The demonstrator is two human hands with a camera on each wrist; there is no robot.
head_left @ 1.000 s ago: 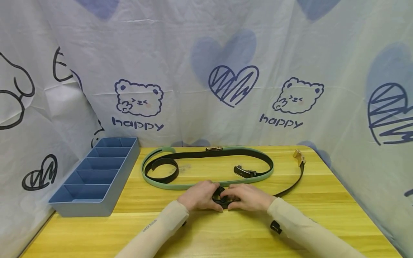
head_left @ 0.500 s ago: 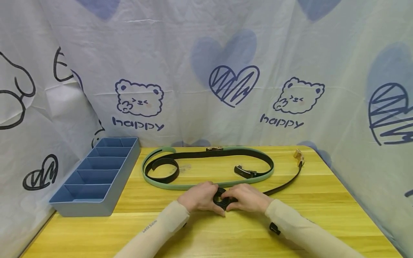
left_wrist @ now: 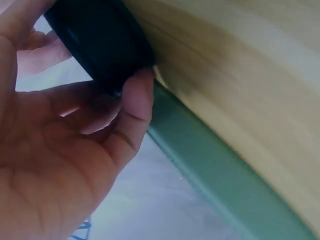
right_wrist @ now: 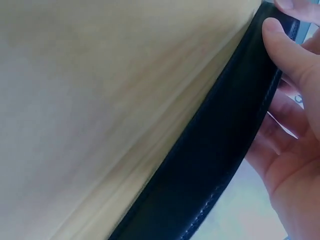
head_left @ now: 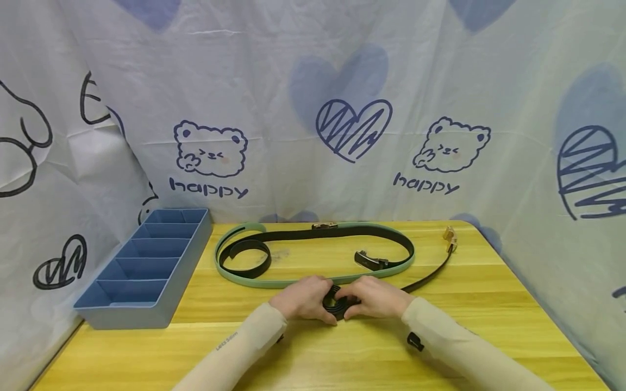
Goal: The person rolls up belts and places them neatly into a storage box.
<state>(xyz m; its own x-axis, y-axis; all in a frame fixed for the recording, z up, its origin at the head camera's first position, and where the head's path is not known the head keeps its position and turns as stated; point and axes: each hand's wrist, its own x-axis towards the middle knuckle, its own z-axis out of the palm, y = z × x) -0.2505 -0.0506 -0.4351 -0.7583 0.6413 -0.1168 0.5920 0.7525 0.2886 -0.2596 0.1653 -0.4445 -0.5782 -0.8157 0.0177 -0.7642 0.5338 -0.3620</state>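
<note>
A black leather belt is wound into a small coil standing on edge on the wooden table, between both hands. My left hand grips the coil's left side; in the left wrist view its thumb presses the belt's dark outer face. From the right, my right hand pinches the belt, index finger reaching over the coil's middle. Its thumb lies on the stitched black strap in the right wrist view. The unwound tail curves out past the right hand to a gold-coloured buckle at the back right.
Behind the hands a green belt lies in a wide oval loop. Another black belt lies inside it, one end curled, with a dark buckle. At the left stands a blue divided tray. A printed curtain hangs behind the table.
The belt's buckle end has slid slightly left and nearer the coil, its tail shorter. The right hand has shifted a little left; the left hand stays almost in place.
</note>
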